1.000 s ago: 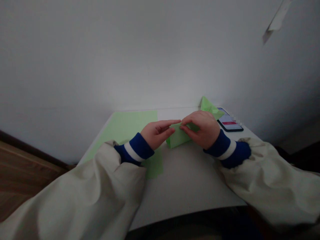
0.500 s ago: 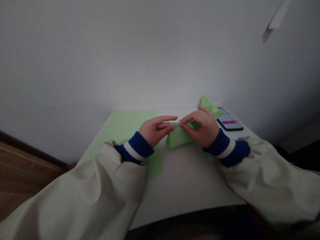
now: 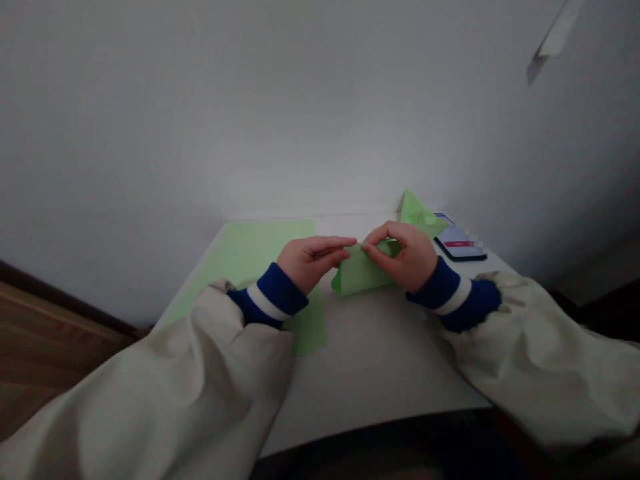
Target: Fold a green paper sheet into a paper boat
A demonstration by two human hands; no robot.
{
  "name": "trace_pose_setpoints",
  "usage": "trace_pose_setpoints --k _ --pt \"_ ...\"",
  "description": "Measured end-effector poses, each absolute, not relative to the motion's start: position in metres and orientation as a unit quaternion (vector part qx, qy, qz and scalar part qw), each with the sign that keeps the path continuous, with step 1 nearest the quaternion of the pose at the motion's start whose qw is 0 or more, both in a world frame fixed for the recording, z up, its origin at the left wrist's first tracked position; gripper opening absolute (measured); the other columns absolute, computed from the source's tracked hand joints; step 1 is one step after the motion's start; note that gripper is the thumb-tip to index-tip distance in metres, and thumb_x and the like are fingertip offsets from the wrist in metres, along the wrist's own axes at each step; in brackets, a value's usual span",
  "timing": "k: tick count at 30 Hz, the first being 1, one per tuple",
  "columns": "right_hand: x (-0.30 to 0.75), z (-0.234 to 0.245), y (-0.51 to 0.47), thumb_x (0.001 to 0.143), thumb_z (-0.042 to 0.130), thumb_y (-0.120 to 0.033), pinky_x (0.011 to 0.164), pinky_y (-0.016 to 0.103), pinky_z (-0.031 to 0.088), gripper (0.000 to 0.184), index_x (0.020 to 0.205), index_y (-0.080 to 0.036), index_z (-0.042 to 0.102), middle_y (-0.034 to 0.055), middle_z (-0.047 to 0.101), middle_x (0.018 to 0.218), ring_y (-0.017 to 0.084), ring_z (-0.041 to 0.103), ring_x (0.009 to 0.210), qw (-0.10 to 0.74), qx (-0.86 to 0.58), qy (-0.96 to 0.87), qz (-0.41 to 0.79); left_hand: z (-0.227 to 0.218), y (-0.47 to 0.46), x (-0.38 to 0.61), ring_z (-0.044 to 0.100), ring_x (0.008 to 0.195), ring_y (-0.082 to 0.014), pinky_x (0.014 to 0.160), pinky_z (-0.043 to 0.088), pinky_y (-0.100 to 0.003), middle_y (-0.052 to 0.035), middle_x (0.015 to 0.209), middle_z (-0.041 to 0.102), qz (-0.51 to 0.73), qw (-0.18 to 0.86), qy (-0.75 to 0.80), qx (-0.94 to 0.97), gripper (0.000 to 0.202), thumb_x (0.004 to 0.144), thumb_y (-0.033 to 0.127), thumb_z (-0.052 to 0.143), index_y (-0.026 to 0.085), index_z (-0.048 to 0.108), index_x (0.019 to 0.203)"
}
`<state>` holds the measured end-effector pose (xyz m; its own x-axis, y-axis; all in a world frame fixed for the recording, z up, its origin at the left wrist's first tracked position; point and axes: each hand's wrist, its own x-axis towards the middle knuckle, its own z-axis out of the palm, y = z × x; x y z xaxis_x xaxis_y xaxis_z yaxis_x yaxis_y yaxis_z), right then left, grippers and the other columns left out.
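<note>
The person's two hands are working close together near the far edge of the white table (image 3: 380, 380), a little right of its middle. The right hand (image 3: 405, 257) is pinching the folded green paper (image 3: 360, 272), its curled fingers (image 3: 383, 233) closing on the paper from above and below. The left hand (image 3: 310, 263) is lying at the paper's left part, its fingers (image 3: 330, 243) stretched out and nearly together, with the tips at the upper fold; whether they are gripping, I cannot tell. One pointed end of the paper is rising behind the right hand, while its other corner is sitting on the table just past the left hand. A second piece of paper, a flat green sheet (image 3: 260, 260), is lying along the table's left edge and running under the left cuff, close beside the folded paper. One smartphone (image 3: 460, 243) is lying screen up near the far right corner, just beside the paper's raised end. Two cream sleeves (image 3: 530, 360) with blue striped cuffs are reaching in from the near edge, and a white wall (image 3: 300, 120) is standing behind the far edge.
</note>
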<state>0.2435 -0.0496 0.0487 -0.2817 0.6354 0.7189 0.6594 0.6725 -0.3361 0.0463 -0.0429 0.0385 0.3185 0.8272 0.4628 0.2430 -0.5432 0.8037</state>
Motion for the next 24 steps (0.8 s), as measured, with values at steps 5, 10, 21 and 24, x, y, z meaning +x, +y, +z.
trace_pose_setpoints --k 5,10,21,24 --pt "0.2433 0.0483 -0.0499 0.077 0.058 -0.029 0.067 0.030 0.044 0.011 0.070 -0.020 0.058 0.0020 0.065 0.071 0.016 0.059 0.068 0.447 -0.407 -0.797 -0.009 0.0409 -0.0429 0.0491 0.065 0.072 -0.0155 0.068 0.057 -0.030 -0.0059 0.083 0.071 0.468 0.420 0.359 0.690 0.036 0.070 0.036 0.068 0.016 0.068 0.099" --pt "0.2432 0.0468 -0.0495 0.077 0.059 -0.028 0.067 0.029 0.044 0.011 0.070 -0.019 0.059 0.0018 0.065 0.070 0.015 0.059 0.068 0.453 -0.397 -0.798 -0.005 0.0426 -0.0435 0.0519 0.065 0.067 -0.0148 0.068 0.057 -0.032 -0.0037 0.072 0.070 0.468 0.470 0.372 0.649 0.034 0.063 0.035 0.073 0.014 0.067 0.088" --pt "0.2419 0.0473 -0.0478 0.077 0.061 -0.031 0.066 0.031 0.044 0.014 0.070 -0.019 0.060 0.0025 0.065 0.069 0.016 0.059 0.067 0.451 -0.407 -0.795 0.004 0.0401 -0.0419 0.0496 0.064 0.063 -0.0117 0.065 0.056 -0.027 -0.0019 0.071 0.070 0.478 0.476 0.345 0.652 0.026 0.064 0.031 0.073 0.016 0.069 0.086" --pt "0.2418 0.0477 -0.0482 0.077 0.061 -0.031 0.065 0.030 0.044 0.014 0.069 -0.020 0.059 0.0020 0.065 0.069 0.016 0.059 0.067 0.446 -0.409 -0.797 -0.009 0.0385 -0.0413 0.0494 0.064 0.065 -0.0114 0.065 0.056 -0.025 -0.0020 0.074 0.071 0.482 0.466 0.331 0.663 0.023 0.066 0.029 0.072 0.017 0.069 0.085"
